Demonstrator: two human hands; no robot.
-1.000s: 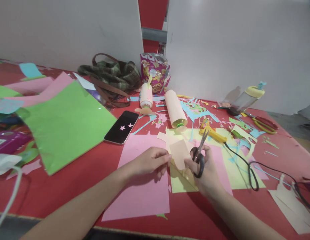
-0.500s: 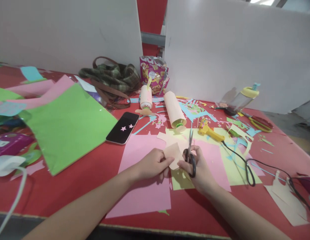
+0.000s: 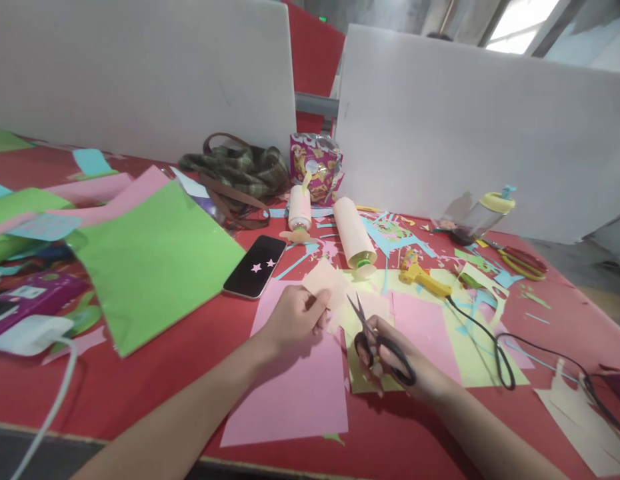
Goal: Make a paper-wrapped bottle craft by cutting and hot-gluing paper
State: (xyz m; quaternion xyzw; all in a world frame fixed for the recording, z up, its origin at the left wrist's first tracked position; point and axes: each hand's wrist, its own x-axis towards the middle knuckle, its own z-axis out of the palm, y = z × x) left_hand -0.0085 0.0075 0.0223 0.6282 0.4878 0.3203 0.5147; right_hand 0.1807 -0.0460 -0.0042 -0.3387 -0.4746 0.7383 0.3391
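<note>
My left hand [image 3: 299,313] pinches a small cream paper piece [image 3: 326,283] between thumb and fingers, above a pink sheet [image 3: 290,393]. To its right, my right hand [image 3: 390,353] holds black-handled scissors [image 3: 363,317]. The blades are slightly parted and point up and left toward the paper, apart from it. Beneath the right hand lies a pale yellow sheet [image 3: 360,373] with more pink paper [image 3: 425,333] over it. Behind the hands a cream paper-wrapped cylinder [image 3: 353,230] lies beside a smaller wrapped bottle [image 3: 300,208].
A phone [image 3: 255,267] with two pink stars lies left of the hands, by a green sheet pack [image 3: 155,267]. On the right are a yellow glue gun [image 3: 425,277] with a black cord, a clear bottle [image 3: 483,217] and red-yellow pliers [image 3: 523,261]. Paper scraps litter the back.
My right hand has drawn away from the paper and turned, swinging the scissors to point up and left. My left hand keeps the paper, now tilted. The camera view has shifted slightly.
</note>
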